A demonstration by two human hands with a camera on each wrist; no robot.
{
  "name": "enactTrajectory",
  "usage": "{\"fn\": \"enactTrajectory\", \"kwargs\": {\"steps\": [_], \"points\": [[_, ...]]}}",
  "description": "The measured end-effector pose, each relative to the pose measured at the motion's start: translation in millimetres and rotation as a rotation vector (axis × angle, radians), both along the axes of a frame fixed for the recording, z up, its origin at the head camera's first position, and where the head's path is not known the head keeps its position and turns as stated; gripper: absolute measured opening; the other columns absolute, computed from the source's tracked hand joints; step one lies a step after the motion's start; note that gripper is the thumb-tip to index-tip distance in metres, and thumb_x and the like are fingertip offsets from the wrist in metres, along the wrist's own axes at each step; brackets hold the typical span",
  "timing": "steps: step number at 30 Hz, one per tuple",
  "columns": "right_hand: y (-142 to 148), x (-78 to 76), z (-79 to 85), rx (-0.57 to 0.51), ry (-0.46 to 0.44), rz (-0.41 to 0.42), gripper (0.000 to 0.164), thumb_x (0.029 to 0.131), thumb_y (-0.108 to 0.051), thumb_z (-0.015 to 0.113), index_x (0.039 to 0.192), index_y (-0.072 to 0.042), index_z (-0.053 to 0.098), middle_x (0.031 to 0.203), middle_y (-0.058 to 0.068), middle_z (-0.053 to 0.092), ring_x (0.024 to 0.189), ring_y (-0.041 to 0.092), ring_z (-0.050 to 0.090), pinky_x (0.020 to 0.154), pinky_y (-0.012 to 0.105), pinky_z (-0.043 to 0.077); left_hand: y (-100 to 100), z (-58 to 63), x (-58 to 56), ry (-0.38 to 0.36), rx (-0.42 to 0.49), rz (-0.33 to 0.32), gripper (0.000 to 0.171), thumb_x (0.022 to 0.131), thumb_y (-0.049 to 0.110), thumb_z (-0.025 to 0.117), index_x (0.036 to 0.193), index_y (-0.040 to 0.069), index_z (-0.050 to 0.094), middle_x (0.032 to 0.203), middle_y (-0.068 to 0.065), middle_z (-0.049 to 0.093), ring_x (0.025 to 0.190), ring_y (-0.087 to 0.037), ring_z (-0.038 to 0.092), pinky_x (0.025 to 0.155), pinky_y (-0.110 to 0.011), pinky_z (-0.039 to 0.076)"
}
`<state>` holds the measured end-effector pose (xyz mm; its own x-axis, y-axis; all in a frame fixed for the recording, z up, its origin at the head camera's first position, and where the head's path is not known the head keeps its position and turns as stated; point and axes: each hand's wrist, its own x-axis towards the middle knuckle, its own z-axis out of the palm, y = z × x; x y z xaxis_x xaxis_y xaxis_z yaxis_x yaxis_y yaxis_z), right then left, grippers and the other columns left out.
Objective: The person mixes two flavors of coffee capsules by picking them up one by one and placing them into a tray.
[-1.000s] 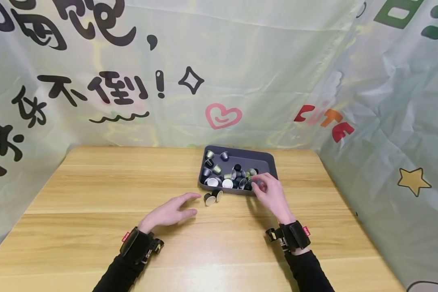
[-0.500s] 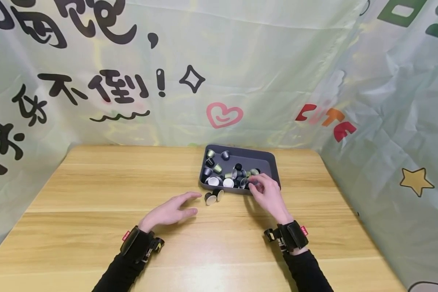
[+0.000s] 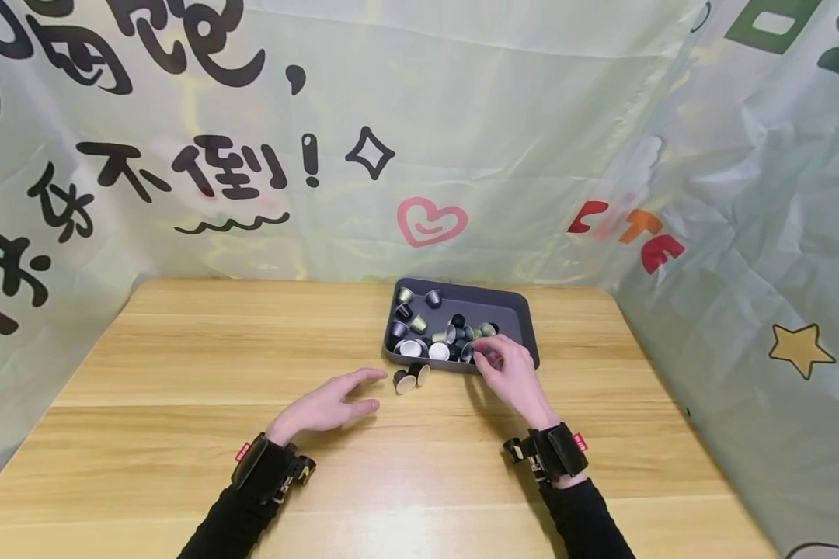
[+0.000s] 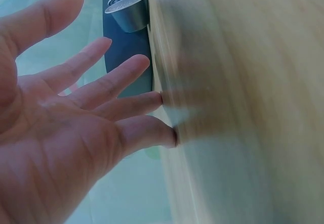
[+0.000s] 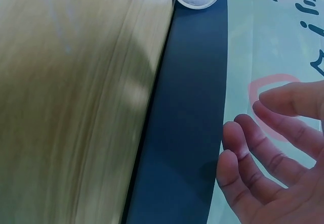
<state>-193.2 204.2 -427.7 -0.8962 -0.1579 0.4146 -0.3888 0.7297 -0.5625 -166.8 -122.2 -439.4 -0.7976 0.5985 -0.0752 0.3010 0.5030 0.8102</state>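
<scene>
A dark grey tray (image 3: 492, 295) at the back of the table holds several coffee capsules in black, grey, green and white. Two dark capsules with pale lids, the nearer one a coffee capsule (image 3: 404, 382), lie on the table against the tray's front side. My left hand (image 3: 325, 402) is held with spread fingers just left of them, grasping nothing; in the left wrist view its fingertips are near the tabletop. Over the tray's front right rim is my right hand (image 3: 513, 375), fingers loosely bent above the capsules. Nothing shows between thumb and index finger (image 5: 288, 125) in the right wrist view.
The wooden table (image 3: 217, 334) runs up to a printed cloth backdrop (image 3: 517, 116) behind it and on both sides. A black camera strap (image 3: 559, 450) sits on each wrist.
My right hand has shifted slightly left along the tray's front, its fingertips still over the capsules. My left hand keeps its place and pose.
</scene>
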Motion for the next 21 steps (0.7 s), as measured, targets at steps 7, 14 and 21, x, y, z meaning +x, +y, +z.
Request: {"fn": "enactTrajectory", "kwargs": {"steps": [7, 14, 21], "points": [[-0.1, -0.6, 0.4, 0.001, 0.01, 0.005, 0.015, 0.088, -0.007, 0.07, 0.103, -0.004, 0.075, 0.082, 0.004, 0.068, 0.066, 0.009, 0.056, 0.063, 0.02, 0.044, 0.6, 0.2, -0.1, -0.008, 0.003, 0.004, 0.057, 0.101, 0.027, 0.059, 0.151, 0.005, 0.041, 0.157, -0.018, 0.044, 0.148, -0.04, 0.037, 0.122, -0.061, 0.029], [0.7, -0.5, -1.4, 0.005, -0.011, -0.013, 0.017, 0.089, -0.007, 0.07, 0.105, -0.006, 0.075, 0.084, 0.004, 0.07, 0.067, 0.009, 0.057, 0.064, 0.021, 0.044, 1.1, 0.0, 0.1, -0.012, 0.002, 0.008, 0.057, 0.101, 0.027, 0.059, 0.151, 0.006, 0.041, 0.157, -0.018, 0.043, 0.148, -0.04, 0.037, 0.122, -0.061, 0.028], [0.5, -0.6, -1.1, -0.007, -0.014, -0.006, 0.017, 0.089, -0.008, 0.07, 0.106, -0.006, 0.075, 0.085, 0.005, 0.071, 0.067, 0.01, 0.058, 0.063, 0.02, 0.045, 0.4, -1.1, 0.2, -0.019, 0.003, 0.013, 0.058, 0.101, 0.028, 0.059, 0.151, 0.006, 0.041, 0.158, -0.018, 0.043, 0.148, -0.04, 0.036, 0.123, -0.061, 0.027]]}}
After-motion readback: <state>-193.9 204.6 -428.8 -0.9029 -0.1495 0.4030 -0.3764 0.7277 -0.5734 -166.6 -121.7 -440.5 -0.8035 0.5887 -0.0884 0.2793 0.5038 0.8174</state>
